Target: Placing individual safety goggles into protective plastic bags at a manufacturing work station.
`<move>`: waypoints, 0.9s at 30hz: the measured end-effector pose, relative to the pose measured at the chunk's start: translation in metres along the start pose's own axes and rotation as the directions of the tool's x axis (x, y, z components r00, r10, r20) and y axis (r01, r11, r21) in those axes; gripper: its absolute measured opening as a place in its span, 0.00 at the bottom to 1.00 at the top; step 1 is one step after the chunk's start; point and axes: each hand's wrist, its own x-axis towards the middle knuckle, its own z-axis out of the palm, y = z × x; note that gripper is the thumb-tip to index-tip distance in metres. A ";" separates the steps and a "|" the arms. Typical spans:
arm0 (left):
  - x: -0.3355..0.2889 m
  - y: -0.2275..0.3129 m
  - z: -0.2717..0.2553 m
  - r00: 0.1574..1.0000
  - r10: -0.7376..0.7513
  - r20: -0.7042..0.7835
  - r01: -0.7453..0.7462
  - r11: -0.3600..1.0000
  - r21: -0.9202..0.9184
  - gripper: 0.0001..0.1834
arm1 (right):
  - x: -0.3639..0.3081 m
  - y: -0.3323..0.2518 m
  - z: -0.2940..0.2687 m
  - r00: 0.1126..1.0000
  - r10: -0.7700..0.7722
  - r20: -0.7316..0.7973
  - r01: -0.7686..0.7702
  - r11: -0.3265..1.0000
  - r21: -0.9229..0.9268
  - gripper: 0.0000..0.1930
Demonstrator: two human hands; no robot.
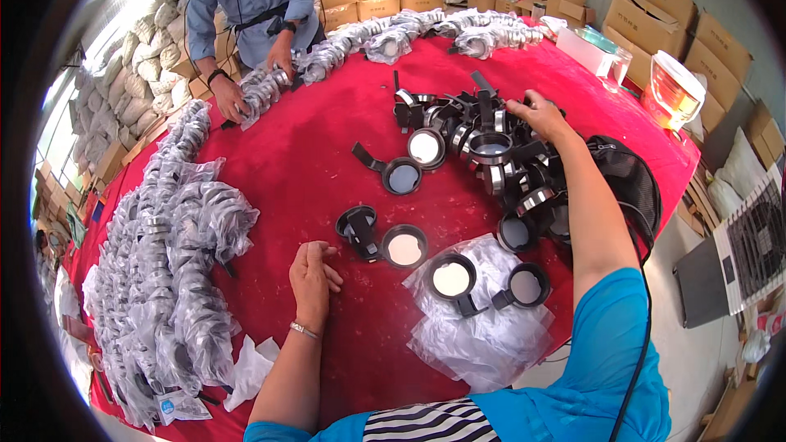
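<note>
My left hand [312,280] rests above the red cloth with its fingers loosely apart and nothing in them. Beside it lie a black round lid-like piece [358,227] with a handle and another with a pale disc inside [404,246]. My right hand [540,117] reaches over the far right of a heap of black lid-like pieces [490,148] with silver bands. Its fingers are bent and spread at the heap; no piece shows clearly between them. Two more handled pieces, one pale inside [453,277] and one grey inside [526,286], lie on a stack of clear plastic bags [483,340].
Bagged pieces [155,278] lie in long rows along the left and far edge of the red table [327,139]. A co-worker [254,8] handles bagged pieces at the far left. A black mesh bag [626,184], a bucket [673,90] and a clear box [585,51] stand right.
</note>
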 end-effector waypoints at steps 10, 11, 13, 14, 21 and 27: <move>0.000 0.003 0.003 1.000 -0.024 -0.012 0.025 0.998 0.056 0.18 | -0.035 -0.080 0.025 0.638 -0.275 0.719 0.068 0.950 0.304 0.26; -0.001 0.003 0.001 1.000 -0.024 -0.013 0.024 0.999 0.040 0.19 | -0.048 -0.101 0.026 0.580 -0.280 0.765 0.035 0.947 0.320 0.26; 0.000 0.003 0.003 1.000 -0.017 -0.008 0.017 1.000 0.005 0.20 | -0.056 -0.115 0.043 0.458 -0.393 0.797 0.160 0.919 0.361 0.23; 0.001 0.004 0.003 1.000 -0.015 -0.012 0.015 1.000 -0.012 0.20 | -0.060 -0.122 0.048 0.381 -0.492 0.783 0.255 0.869 0.423 0.22; -0.003 0.007 0.002 0.999 -0.036 -0.033 0.034 0.999 -0.040 0.20 | -0.010 -0.132 0.039 0.754 -0.411 0.512 0.119 0.853 0.508 0.18; -0.006 0.010 0.002 0.997 -0.064 -0.036 0.062 0.997 -0.050 0.19 | 0.070 -0.101 0.070 0.900 -0.411 0.144 0.435 0.862 -0.260 0.31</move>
